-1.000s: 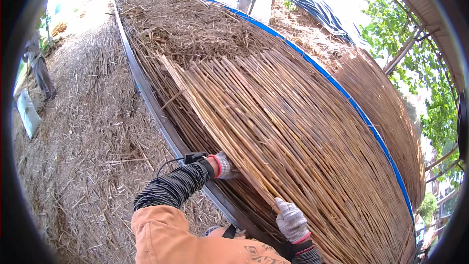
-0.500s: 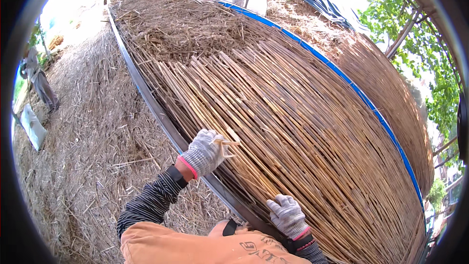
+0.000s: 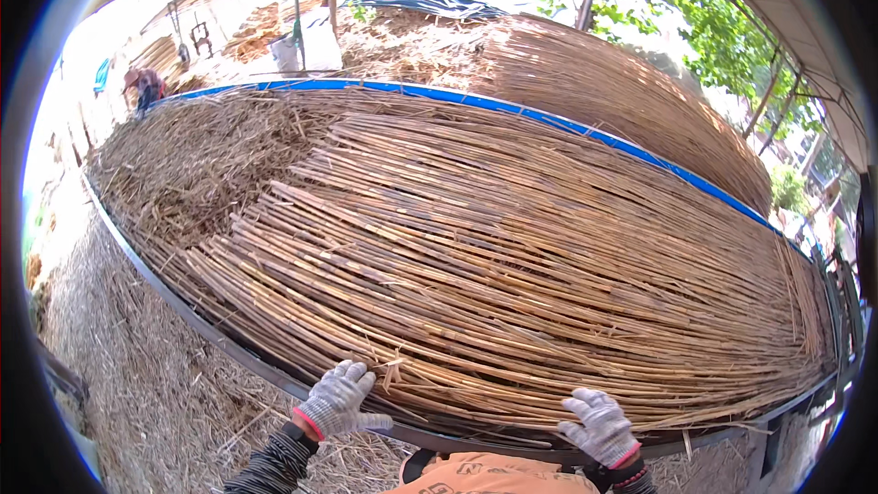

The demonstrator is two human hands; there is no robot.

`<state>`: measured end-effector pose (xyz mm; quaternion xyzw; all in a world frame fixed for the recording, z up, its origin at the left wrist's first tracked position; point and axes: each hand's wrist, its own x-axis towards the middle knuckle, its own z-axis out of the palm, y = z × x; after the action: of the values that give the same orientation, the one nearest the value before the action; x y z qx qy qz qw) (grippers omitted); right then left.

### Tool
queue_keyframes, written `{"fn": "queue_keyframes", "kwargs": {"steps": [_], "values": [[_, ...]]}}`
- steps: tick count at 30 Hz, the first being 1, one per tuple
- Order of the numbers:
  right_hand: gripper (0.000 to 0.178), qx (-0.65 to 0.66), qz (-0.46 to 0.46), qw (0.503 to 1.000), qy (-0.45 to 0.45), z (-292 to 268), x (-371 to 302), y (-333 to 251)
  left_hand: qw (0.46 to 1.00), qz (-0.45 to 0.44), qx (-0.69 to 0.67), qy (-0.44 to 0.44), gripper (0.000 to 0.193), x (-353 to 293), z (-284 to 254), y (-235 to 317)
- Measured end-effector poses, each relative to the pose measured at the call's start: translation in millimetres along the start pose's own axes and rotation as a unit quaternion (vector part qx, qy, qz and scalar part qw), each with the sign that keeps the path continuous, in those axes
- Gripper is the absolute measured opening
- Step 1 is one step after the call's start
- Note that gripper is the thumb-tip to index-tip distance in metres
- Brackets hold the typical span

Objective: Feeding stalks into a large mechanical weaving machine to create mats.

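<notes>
Long tan reed stalks [image 3: 476,256] lie side by side across a metal-edged bed in front of me. My left hand [image 3: 337,400], in a grey knit glove with a pink cuff, is at the near edge of the reeds. Its fingers are spread and the thumb points right; it grips nothing. A small pale strip of dry husk [image 3: 391,371] lies on the stalks just beyond its fingertips. My right hand [image 3: 600,427], gloved alike, rests with outstretched fingers by the near edge of the stalks, also holding nothing.
A grey metal rail [image 3: 206,325] borders the near side and a blue rail [image 3: 430,92] the far side. Loose straw [image 3: 215,160] covers the bed's left end. Beyond are another reed pile [image 3: 622,82] and a person [image 3: 144,90] at the far left. Straw litters the ground [image 3: 137,348].
My view has swung rightward, so the reeds now run more crosswise. The left hand has let go of the pale husk strip and opened. The right hand stays near the reeds' edge.
</notes>
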<state>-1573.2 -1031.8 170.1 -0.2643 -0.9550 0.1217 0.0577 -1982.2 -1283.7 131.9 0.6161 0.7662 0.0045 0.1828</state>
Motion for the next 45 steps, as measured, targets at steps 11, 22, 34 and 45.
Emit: {"fn": "queue_keyframes", "kwargs": {"steps": [11,22,34,45], "values": [[0.079,-0.024,0.195,0.977,-0.078,22.1,-57.8,71.8,0.981,0.12,0.135,0.075,0.061,10.2,21.4,-15.0],[0.097,-0.006,0.276,0.935,-0.223,20.6,-37.5,60.7,0.968,0.157,0.183,0.074,0.105,20.2,53.7,-62.9],[0.073,0.039,0.232,0.969,-0.08,22.6,-46.9,62.3,0.923,0.341,0.039,0.173,0.091,95.8,64.3,211.4],[0.031,-0.033,0.327,0.862,0.386,-40.8,-225.3,125.2,0.959,0.249,0.049,0.128,0.101,69.9,59.5,259.1]]}}
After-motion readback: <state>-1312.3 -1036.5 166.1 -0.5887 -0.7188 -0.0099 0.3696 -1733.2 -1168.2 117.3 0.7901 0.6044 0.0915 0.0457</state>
